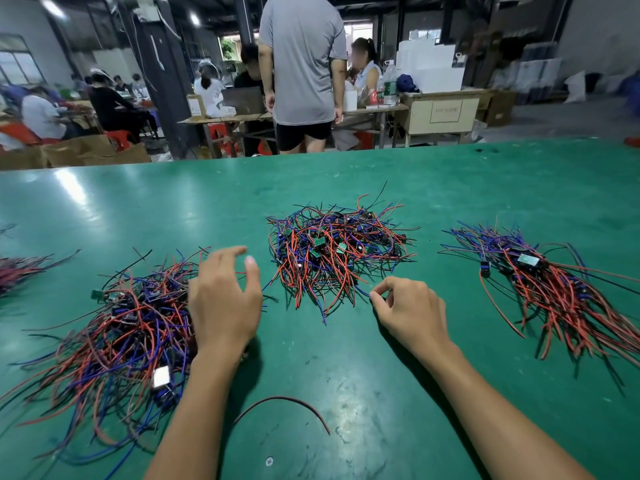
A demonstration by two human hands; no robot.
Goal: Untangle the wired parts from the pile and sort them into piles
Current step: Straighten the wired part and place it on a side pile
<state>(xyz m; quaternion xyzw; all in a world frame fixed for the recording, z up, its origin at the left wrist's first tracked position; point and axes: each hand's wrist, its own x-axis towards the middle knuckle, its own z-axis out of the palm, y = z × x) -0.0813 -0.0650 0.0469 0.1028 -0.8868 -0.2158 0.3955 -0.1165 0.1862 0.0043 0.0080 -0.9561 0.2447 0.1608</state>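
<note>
A tangled pile of small green circuit boards with red, blue and black wires lies mid-table. A sorted pile spreads at the left and another sorted pile at the right, its wires trailing toward me. My left hand hovers over the right edge of the left pile, fingers spread and relaxed, holding nothing. My right hand is at the near right edge of the tangled pile, where thumb and forefinger pinch the end of a blue wire that leads out of it.
A loose dark wire curves on the green table between my forearms, with a small screw near the front. Part of another wire bundle shows at the far left. A person stands beyond the far edge.
</note>
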